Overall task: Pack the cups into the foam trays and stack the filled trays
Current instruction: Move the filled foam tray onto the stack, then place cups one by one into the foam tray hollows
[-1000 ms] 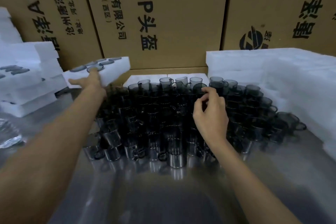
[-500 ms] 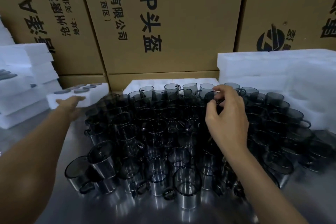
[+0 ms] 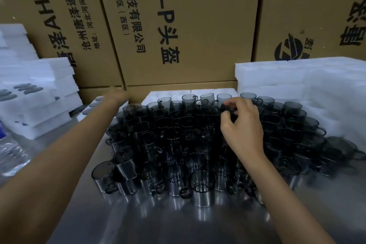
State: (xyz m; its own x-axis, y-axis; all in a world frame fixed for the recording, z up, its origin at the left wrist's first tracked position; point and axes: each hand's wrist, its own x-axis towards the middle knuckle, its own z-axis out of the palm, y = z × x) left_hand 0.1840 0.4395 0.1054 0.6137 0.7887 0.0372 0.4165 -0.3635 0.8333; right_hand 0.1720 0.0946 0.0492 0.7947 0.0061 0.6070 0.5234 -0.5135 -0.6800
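Cups being picked: right hand pinches one, next lift out; left hand at tray, grip blurred, cannot tell.

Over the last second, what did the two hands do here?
The left hand brought the filled tray down from the air to the table, behind the cups at left; it is blurred, so its grip is unclear. The right hand stayed over the cups, fingertips at one near the back row.
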